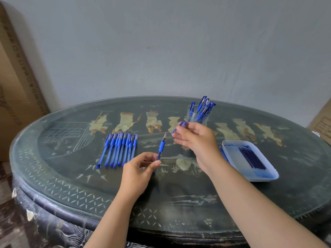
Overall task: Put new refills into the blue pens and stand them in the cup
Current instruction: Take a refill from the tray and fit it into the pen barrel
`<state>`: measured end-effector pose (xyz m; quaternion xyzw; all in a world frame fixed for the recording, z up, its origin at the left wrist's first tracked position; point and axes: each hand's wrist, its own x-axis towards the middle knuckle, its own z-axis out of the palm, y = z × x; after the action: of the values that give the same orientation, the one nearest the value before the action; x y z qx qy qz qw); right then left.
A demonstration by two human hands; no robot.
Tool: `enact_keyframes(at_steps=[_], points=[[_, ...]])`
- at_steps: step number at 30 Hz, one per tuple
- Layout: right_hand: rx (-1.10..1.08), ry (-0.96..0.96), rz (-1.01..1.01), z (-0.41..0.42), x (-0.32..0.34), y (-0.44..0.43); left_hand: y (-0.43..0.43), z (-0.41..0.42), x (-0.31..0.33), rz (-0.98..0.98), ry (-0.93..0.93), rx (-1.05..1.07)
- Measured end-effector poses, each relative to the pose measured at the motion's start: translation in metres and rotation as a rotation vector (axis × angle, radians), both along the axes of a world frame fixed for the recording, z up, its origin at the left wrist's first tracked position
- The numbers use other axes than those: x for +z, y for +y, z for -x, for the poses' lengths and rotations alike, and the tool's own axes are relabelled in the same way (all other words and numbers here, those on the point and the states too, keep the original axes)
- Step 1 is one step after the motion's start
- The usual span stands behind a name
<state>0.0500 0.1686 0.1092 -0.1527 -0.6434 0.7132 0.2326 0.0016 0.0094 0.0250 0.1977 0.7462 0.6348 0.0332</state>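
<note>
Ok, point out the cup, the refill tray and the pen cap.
cup (189, 114), head view, clear left wall.
refill tray (236, 158), head view, bare floor, left half.
pen cap (183, 124), head view, its exposed blue end.

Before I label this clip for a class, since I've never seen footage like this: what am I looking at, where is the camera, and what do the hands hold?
There is no machine: a person works with bare hands, and the one picture comes from a wide-angle camera on their head, looking forward and down. The left hand pinches an uncapped blue pen, tip pointing up. The right hand holds a small blue piece, probably its cap. On the oval table lie a row of blue pens at the left, a clear cup with pens standing in it at the back, and a white tray of dark refills at the right.
</note>
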Motion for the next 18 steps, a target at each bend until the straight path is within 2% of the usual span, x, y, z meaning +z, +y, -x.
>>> enact_keyframes(at_steps=[9,18], points=[[0.077,0.024,-0.101,0.002,0.006,-0.011,-0.001,0.0,0.0,-0.002,0.006,-0.008],[0.106,-0.09,-0.359,0.008,-0.008,-0.018,0.0,0.0,0.001,0.004,0.02,-0.008]])
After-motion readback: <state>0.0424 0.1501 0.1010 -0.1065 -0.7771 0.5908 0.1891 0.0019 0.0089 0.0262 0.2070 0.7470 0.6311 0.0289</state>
